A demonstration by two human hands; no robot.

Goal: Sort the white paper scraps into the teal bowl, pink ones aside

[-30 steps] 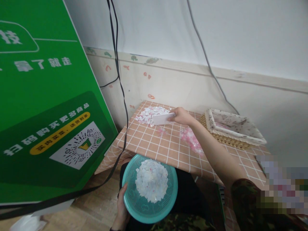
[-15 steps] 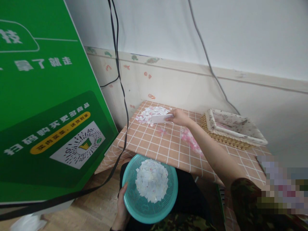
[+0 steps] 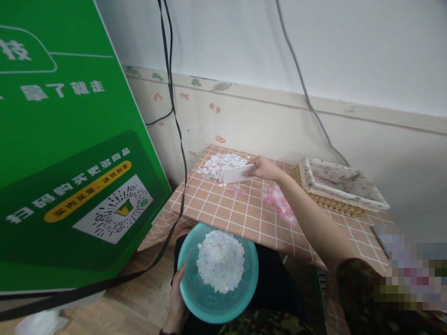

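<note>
My left hand grips the rim of a round teal plastic colander near my lap. A heap of small white paper pieces lies in the colander. Over the table, my right hand is closed on the end of a flat white rectangular card or board. The card stands tilted at the near right side of a pile of white and pinkish paper scraps. Some pink scraps lie just in front of it. My right-hand fingertips are partly hidden.
A checked brown cloth covers the table. Pink scraps in clear plastic lie under my right forearm. A cloth-lined wicker basket stands at the back right. Black cables hang before the table's left end, beside a green panel.
My right hand and the white card have moved slightly to the right, away from the pile's middle. My left hand and the colander stay in place.
</note>
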